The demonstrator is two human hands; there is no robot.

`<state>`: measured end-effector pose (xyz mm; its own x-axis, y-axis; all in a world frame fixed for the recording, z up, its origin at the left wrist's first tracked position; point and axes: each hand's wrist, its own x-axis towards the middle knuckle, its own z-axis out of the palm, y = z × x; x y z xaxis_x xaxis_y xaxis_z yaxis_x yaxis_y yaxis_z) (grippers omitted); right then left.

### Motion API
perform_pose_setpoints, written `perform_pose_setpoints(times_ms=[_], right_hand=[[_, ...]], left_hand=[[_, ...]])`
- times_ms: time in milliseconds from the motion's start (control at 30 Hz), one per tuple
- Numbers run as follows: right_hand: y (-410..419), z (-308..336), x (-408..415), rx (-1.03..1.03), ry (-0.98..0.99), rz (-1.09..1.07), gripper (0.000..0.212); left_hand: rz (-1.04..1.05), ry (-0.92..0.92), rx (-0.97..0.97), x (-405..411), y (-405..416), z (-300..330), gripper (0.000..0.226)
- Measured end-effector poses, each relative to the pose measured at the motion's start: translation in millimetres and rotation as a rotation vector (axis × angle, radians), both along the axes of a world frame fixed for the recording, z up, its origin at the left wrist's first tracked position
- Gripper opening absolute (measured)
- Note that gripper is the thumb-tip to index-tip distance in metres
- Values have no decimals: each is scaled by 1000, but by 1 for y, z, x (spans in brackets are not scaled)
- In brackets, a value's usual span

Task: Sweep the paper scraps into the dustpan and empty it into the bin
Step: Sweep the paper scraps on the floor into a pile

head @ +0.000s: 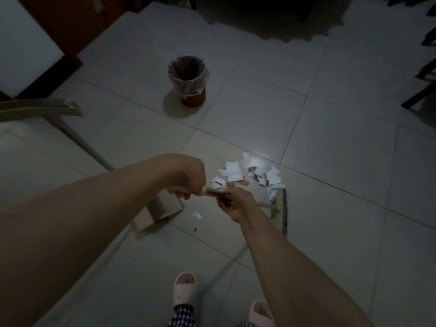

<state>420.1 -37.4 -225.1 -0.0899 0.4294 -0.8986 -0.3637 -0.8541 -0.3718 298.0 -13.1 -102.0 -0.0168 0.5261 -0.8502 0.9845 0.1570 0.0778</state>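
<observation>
A heap of white and brown paper scraps (250,177) lies on the pale tiled floor. The broom head (283,208) stands just right of and below the heap, touching its edge. My right hand (233,205) is closed around the broom's short handle. Left of the heap, my left hand (188,178) grips the handle of the beige dustpan (160,212), which rests on the floor. One stray scrap (197,215) and a small dark bit lie between dustpan and broom. The brown bin (188,81), lined with a clear bag, stands open farther away.
A pale slanted furniture leg (77,140) crosses the floor at left, below a dark wooden cabinet (59,27). A dark mat (271,17) lies beyond the bin, and dark chair legs (420,90) stand at the right edge. My slippered feet (185,289) are at the bottom.
</observation>
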Motion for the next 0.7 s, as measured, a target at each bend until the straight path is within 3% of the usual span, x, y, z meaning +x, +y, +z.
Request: perform_pose_setpoints(times_ms=[233, 433, 600, 700], right_hand=[[17, 12, -46, 55, -34, 23, 11], [24, 18, -39, 56, -167, -28, 22], [50, -13, -15, 47, -369, 9, 33], [64, -27, -7, 89, -363, 51, 36]], left_hand=[[67, -50, 42, -42, 4, 20, 29], [66, -132, 27, -42, 8, 19, 30], [232, -242, 14, -12, 14, -10, 27], [373, -295, 9, 6, 17, -26, 29]])
